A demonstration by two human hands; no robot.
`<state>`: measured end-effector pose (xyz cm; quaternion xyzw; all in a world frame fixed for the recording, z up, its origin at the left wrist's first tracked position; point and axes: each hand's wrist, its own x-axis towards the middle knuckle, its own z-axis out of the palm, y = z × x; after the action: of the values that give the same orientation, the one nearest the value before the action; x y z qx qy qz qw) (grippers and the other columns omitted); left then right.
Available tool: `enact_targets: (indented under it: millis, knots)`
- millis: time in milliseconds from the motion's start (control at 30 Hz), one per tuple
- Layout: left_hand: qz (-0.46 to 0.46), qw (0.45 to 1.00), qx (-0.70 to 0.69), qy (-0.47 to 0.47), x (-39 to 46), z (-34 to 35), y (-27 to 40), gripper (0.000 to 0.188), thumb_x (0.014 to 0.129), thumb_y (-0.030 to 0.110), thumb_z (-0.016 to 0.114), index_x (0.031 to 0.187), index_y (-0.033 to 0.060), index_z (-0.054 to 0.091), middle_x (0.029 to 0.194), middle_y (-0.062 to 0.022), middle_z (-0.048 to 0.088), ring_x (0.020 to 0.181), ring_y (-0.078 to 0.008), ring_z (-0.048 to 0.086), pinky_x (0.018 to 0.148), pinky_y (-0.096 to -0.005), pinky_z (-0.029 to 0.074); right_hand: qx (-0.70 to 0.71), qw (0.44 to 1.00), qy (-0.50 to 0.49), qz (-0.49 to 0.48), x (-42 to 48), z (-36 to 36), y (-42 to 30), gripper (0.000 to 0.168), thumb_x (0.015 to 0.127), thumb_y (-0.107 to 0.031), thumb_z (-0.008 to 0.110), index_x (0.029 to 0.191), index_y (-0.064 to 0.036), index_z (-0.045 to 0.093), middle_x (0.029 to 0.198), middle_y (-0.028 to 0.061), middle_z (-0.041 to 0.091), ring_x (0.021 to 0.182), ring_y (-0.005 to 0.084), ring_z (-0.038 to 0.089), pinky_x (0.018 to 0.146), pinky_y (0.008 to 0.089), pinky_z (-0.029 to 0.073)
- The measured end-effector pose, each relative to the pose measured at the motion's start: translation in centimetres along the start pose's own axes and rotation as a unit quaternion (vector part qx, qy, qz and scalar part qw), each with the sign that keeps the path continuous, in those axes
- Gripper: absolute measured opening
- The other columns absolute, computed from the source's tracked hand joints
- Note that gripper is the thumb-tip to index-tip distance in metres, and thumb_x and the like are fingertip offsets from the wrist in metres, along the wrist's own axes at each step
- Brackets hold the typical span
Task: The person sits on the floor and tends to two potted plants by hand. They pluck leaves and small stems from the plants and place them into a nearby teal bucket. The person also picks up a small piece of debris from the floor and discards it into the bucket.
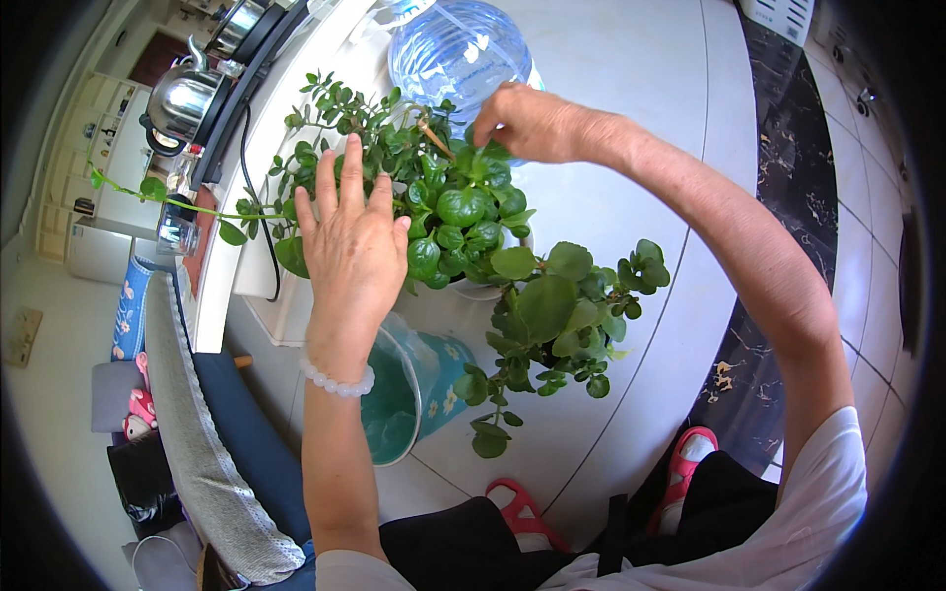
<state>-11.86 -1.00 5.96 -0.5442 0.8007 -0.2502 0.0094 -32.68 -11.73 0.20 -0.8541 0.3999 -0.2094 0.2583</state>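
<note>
My left hand [353, 244] lies palm down with fingers spread over the foliage of a leafy potted plant [461, 207]. A pale beaded bracelet [338, 383] circles that wrist. At the plant's far right side, my right hand [528, 124] is curled, thumb and forefinger pinched at a leaf [489, 150]; the fingertips are partly hidden. A thin brown stem or stick [436, 140] stands among the leaves between my hands. Closer to me grows a second plant [550, 303] with broad rounded leaves; its pot is mostly hidden. Foliage covers most of the first pot's white rim [477, 289].
Behind the plants stands a large clear-blue water bottle [458, 55]. A teal flowered waste bin [414, 391] with a liner sits below my left wrist. Steel kettles [185, 100] rest on the counter at left, with a black cable [247, 192]. A sofa [199, 443] borders the left.
</note>
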Motion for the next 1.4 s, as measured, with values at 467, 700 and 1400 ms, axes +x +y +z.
enact_targets:
  millis: [467, 700, 1400]
  knots:
    - [-0.023, 1.000, 0.003, -0.012, -0.6, 0.5, -0.6, 0.050, 0.080, 0.021, 0.063, 0.123, -0.0005, 0.052, 0.145, -0.0154, 0.025, 0.134, -0.0341, 0.022, 0.107, -0.0517, 0.021, -0.196, 0.979, -0.044, -0.016, 0.2, 3.1, -3.1, 0.031, 0.079, -0.004, 0.050, 0.105, -0.009, 0.065, 0.127, 0.0064, 0.051, 0.129, 0.0265, 0.032, 0.104, 0.0507, 0.031]
    - [-0.029, 0.999, -0.011, -0.015, -1.1, 0.7, -0.9, 0.052, 0.078, 0.023, 0.065, 0.123, -0.0007, 0.051, 0.145, -0.0152, 0.024, 0.134, -0.0337, 0.022, 0.107, -0.0514, 0.020, -0.199, 0.979, 0.000, -0.040, -0.3, 3.3, -2.3, 0.031, 0.074, -0.006, 0.050, 0.101, -0.002, 0.064, 0.109, 0.0106, 0.060, 0.124, 0.0254, 0.038, 0.098, 0.0503, 0.034]
    - [0.007, 0.994, -0.094, -0.052, -1.8, -2.2, 0.5, 0.048, 0.081, 0.028, 0.063, 0.118, -0.0016, 0.055, 0.145, -0.0195, 0.023, 0.134, -0.0342, 0.021, 0.108, -0.0529, 0.016, -0.019, 0.977, 0.214, -0.016, 4.0, 2.7, -1.0, 0.021, 0.077, -0.005, 0.057, 0.096, -0.004, 0.064, 0.087, 0.0204, 0.063, 0.090, 0.0367, 0.060, 0.079, 0.0434, 0.049]
